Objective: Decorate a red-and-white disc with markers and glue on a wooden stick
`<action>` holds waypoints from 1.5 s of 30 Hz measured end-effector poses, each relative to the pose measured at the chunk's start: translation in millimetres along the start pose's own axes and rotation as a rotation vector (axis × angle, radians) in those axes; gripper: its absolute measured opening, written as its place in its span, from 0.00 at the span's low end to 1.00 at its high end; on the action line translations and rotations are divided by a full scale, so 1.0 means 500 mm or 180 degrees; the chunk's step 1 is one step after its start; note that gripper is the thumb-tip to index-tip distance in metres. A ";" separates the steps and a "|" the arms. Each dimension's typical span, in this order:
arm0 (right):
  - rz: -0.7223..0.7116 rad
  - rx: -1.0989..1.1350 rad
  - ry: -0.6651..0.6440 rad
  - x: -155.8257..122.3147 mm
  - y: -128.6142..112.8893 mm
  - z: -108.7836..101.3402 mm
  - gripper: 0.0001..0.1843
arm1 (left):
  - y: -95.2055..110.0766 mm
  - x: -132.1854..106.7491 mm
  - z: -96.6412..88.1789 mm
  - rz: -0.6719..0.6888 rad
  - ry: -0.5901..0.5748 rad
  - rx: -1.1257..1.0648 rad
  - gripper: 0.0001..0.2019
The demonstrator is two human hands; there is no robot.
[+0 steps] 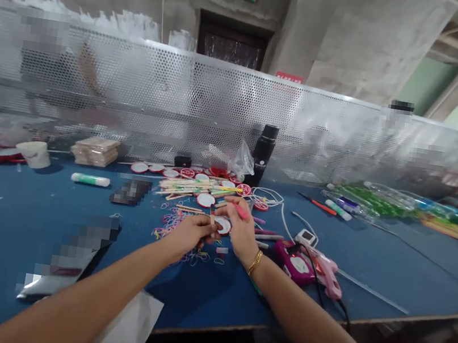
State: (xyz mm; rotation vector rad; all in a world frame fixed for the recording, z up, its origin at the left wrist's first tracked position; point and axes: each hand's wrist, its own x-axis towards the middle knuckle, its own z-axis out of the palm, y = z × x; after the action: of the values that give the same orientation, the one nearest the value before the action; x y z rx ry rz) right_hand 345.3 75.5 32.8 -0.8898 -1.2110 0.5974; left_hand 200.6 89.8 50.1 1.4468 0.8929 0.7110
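Observation:
Over the middle of the blue table (121,256), my left hand (196,231) pinches a small pale wooden craft stick (212,218) upright between thumb and fingers. My right hand (242,233), with a gold bracelet at the wrist, is closed around a pink marker (242,212), close to the stick. Whether the tip touches the stick is too small to tell. A small pinkish cap (222,250) lies below the hands. Colourful rubber bands (174,222) spread around my left hand. Behind both hands are a white round disc (206,200) and a pile of craft sticks (179,186).
To the right lie a magenta device (295,263) and a pink glue gun (328,272) with cables. A black bottle (262,155) stands by the perforated metal divider (146,90). Leftward are a dark phone-like object (131,191), a glue stick (90,180) and a paper cup (36,155).

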 end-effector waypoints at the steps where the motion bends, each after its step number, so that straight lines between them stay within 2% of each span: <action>1: -0.0064 -0.0003 0.0083 0.004 -0.001 -0.003 0.15 | -0.002 0.002 -0.001 -0.0043 -0.0020 -0.0044 0.17; 5: -0.0094 -0.0109 0.0418 0.015 -0.011 -0.014 0.19 | -0.014 0.014 -0.010 -0.0130 -0.0070 -0.0181 0.19; 8: -0.0109 -0.0296 0.0558 0.018 -0.019 -0.022 0.18 | -0.019 0.024 -0.013 -0.0172 -0.0052 -0.0187 0.20; 13: -0.0108 -0.0225 0.0488 0.013 -0.020 -0.029 0.12 | -0.007 0.024 -0.005 -0.0276 0.0073 -0.0018 0.19; 17: -0.0039 -0.0209 0.0434 0.009 -0.019 -0.032 0.10 | 0.009 0.014 0.002 -0.0100 0.0051 0.0207 0.18; 23: -0.0342 -0.0397 0.0624 0.013 -0.032 -0.040 0.07 | 0.008 0.005 0.003 -0.0081 0.0044 0.0225 0.20; 29: -0.0854 -0.0846 0.0380 0.008 -0.043 -0.044 0.05 | 0.003 0.004 0.003 0.0007 -0.0084 0.0210 0.16; 34: -0.0852 -0.0947 0.0264 0.002 -0.055 -0.046 0.07 | 0.011 -0.003 -0.003 0.0023 -0.0042 0.0251 0.15; 39: -0.1077 -0.1208 0.0153 -0.005 -0.052 -0.040 0.10 | 0.023 -0.013 0.003 0.0008 -0.0100 0.0312 0.14; 45: -0.1173 -0.1137 0.0226 -0.014 -0.059 -0.038 0.11 | 0.024 -0.019 0.013 -0.0007 -0.0032 0.0420 0.16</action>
State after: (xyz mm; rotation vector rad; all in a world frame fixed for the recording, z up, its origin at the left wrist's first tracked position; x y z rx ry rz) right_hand 359.9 49.0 52.0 -0.9425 -1.3982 0.0517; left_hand 202.7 78.8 62.1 1.5642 0.9481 0.6524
